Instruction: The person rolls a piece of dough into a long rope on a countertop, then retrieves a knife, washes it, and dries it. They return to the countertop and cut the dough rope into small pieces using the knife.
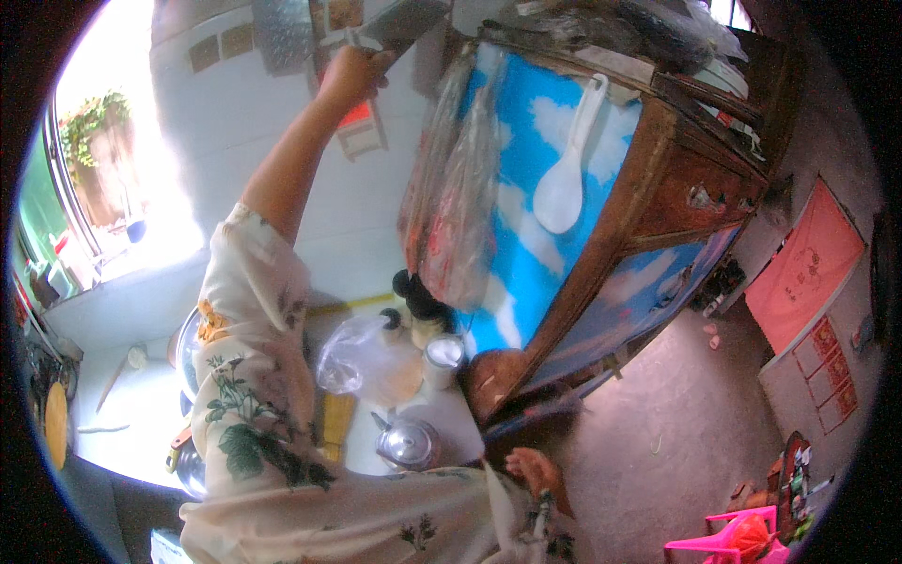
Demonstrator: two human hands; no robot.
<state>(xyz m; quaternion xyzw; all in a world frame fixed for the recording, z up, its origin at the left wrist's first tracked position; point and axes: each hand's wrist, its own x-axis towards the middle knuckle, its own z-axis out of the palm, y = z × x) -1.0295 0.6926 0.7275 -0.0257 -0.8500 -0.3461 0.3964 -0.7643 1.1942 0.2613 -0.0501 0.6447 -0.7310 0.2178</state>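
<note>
Raised high against the white wall, my left hand (352, 74) is closed around the handle of a broad, dark-bladed kitchen cleaver (405, 25). A small wall-mounted holder (363, 130) with a red patch is just below that hand. Low at the right, my right hand (537, 471) hangs by the counter's edge with loosely bent fingers and nothing visible in it. A metal kettle (407, 444) stands on the counter to its left. Beyond the kettle are a white cup (444, 356), a clear plastic bag (352, 356) and black-capped bottles (426, 307).
A wooden cabinet (645, 176) covered in blue cloud-print sheeting rises at the right. On its side hang a white rice paddle (567, 173) and plastic bags (458, 204). Bright light enters the window (116, 162). A pink plastic stool (733, 539) stands on the floor.
</note>
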